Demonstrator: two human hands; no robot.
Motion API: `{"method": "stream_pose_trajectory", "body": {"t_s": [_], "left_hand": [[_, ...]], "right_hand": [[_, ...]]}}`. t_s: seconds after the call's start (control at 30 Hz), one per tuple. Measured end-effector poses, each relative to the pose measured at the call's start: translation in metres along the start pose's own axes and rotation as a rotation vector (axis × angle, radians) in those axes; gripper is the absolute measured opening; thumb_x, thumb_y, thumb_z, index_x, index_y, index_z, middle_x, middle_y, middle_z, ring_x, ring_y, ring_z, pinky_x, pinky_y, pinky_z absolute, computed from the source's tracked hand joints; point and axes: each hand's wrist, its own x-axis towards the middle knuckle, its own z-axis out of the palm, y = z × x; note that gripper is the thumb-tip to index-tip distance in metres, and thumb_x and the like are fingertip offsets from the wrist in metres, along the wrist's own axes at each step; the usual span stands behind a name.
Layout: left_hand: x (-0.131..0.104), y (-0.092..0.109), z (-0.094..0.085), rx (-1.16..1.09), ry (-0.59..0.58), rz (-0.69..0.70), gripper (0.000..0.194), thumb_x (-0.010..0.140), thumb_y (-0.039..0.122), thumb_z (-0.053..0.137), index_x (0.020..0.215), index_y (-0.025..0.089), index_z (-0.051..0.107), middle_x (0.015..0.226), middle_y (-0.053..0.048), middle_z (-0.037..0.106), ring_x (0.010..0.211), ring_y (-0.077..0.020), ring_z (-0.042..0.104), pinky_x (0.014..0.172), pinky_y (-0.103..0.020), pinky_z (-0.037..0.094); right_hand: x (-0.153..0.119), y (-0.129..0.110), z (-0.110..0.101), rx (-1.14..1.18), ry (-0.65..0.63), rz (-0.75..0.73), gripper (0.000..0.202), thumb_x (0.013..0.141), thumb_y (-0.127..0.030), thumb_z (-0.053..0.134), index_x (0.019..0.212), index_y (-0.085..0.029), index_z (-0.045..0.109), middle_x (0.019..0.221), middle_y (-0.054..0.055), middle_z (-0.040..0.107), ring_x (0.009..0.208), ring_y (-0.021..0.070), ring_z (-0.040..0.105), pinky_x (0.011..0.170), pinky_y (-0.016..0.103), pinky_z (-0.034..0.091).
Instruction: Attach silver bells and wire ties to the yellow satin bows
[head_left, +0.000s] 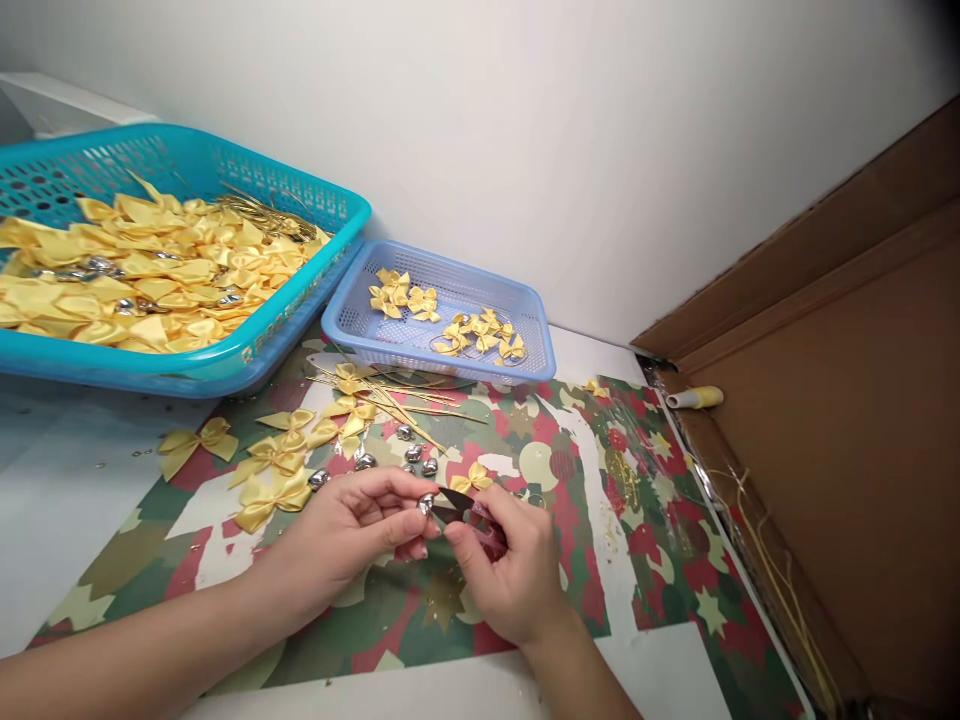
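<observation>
My left hand (367, 515) pinches a silver bell (426, 504); my right (517, 560) grips the scissors (461, 508), blades beside it — if the smooth bell slips, they could nick my fingertips.

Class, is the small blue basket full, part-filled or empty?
Part-filled: in the small blue basket, yellow bows lie in two loose groups, bare floor between.

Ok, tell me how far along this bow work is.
Likely done: the small batch of bows, some with cord loops, in the small blue basket. In hand: the left hand pinches a silver bead beside scissors in the right hand. Apparently left: loose bows and gold cords on the table, plus the heaped turquoise basket.
</observation>
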Motion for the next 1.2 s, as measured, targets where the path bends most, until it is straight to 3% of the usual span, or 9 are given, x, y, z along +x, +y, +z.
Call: {"method": "stream_pose_trajectory", "body": {"t_s": [0.33, 0.43, 0.53, 0.6, 0.7, 0.8, 1.03, 1.2], "left_hand": [[-0.001, 0.005, 0.003, 0.038, 0.037, 0.052, 0.03, 0.055, 0.029, 0.092, 0.078, 0.019, 0.075, 0.062, 0.001, 0.072, 0.051, -0.0107, 0.063, 0.052, -0.018, 0.053], [-0.002, 0.008, 0.006, 0.069, 0.076, 0.065, 0.029, 0.053, 0.026, 0.091, 0.074, 0.019, 0.073, 0.058, 0.002, 0.069, 0.05, -0.0112, 0.062, 0.051, -0.019, 0.053], [-0.003, 0.007, 0.007, 0.1, 0.094, 0.091, 0.027, 0.053, 0.025, 0.09, 0.071, 0.019, 0.071, 0.055, 0.003, 0.066, 0.05, -0.011, 0.061, 0.049, -0.018, 0.052], [-0.004, 0.005, 0.006, 0.142, 0.1, 0.12, 0.025, 0.055, 0.025, 0.089, 0.072, 0.019, 0.072, 0.056, 0.003, 0.066, 0.051, -0.0105, 0.061, 0.049, -0.017, 0.052], [-0.006, 0.001, 0.004, 0.225, 0.1, 0.178, 0.019, 0.06, 0.026, 0.086, 0.074, 0.02, 0.074, 0.063, 0.002, 0.069, 0.057, -0.0114, 0.064, 0.054, -0.017, 0.055], [-0.008, -0.001, 0.005, 0.312, 0.06, 0.214, 0.016, 0.065, 0.029, 0.083, 0.078, 0.021, 0.077, 0.069, -0.001, 0.074, 0.063, -0.0144, 0.068, 0.058, -0.019, 0.057], [-0.011, -0.002, 0.009, 0.544, 0.023, 0.288, 0.013, 0.073, 0.032, 0.078, 0.083, 0.024, 0.08, 0.074, -0.002, 0.078, 0.064, -0.0178, 0.069, 0.057, -0.022, 0.056], [-0.011, -0.004, 0.006, 0.678, 0.023, 0.408, 0.008, 0.076, 0.031, 0.075, 0.081, 0.025, 0.079, 0.071, -0.001, 0.078, 0.061, -0.0182, 0.069, 0.055, -0.023, 0.054]], "right_hand": [[0.0, 0.0, 0.002, -0.069, 0.065, -0.04, 0.03, 0.09, -0.036, 0.054, 0.068, -0.022, 0.041, 0.051, -0.007, 0.039, 0.043, 0.0087, 0.034, 0.044, 0.023, 0.025], [0.003, 0.002, -0.005, -0.039, 0.005, 0.01, 0.032, 0.086, -0.038, 0.058, 0.066, -0.022, 0.038, 0.051, -0.007, 0.038, 0.043, 0.0089, 0.034, 0.044, 0.023, 0.025], [0.006, 0.002, -0.013, 0.014, 0.032, 0.125, 0.043, 0.077, -0.038, 0.069, 0.064, -0.024, 0.03, 0.051, -0.007, 0.035, 0.044, 0.009, 0.033, 0.042, 0.023, 0.024], [0.007, 0.0, -0.015, 0.124, 0.084, 0.187, 0.045, 0.074, -0.03, 0.07, 0.065, -0.025, 0.027, 0.054, -0.007, 0.043, 0.046, 0.01, 0.039, 0.044, 0.023, 0.031], [0.006, -0.008, -0.012, 0.394, 0.081, 0.209, 0.039, 0.073, -0.018, 0.066, 0.067, -0.025, 0.028, 0.075, 0.001, 0.068, 0.065, 0.015, 0.063, 0.06, 0.026, 0.051], [0.004, -0.015, -0.005, 0.525, 0.048, 0.223, 0.041, 0.073, -0.013, 0.066, 0.066, -0.025, 0.028, 0.083, 0.004, 0.075, 0.074, 0.0184, 0.071, 0.066, 0.029, 0.055], [0.002, -0.017, 0.0, 0.516, 0.031, 0.273, 0.04, 0.074, -0.014, 0.061, 0.065, -0.026, 0.025, 0.069, 0.002, 0.072, 0.064, 0.0174, 0.068, 0.06, 0.029, 0.054], [0.002, -0.017, 0.004, 0.543, 0.006, 0.398, 0.036, 0.07, -0.015, 0.059, 0.065, -0.026, 0.025, 0.064, -0.001, 0.067, 0.058, 0.0143, 0.062, 0.053, 0.026, 0.05]]}}
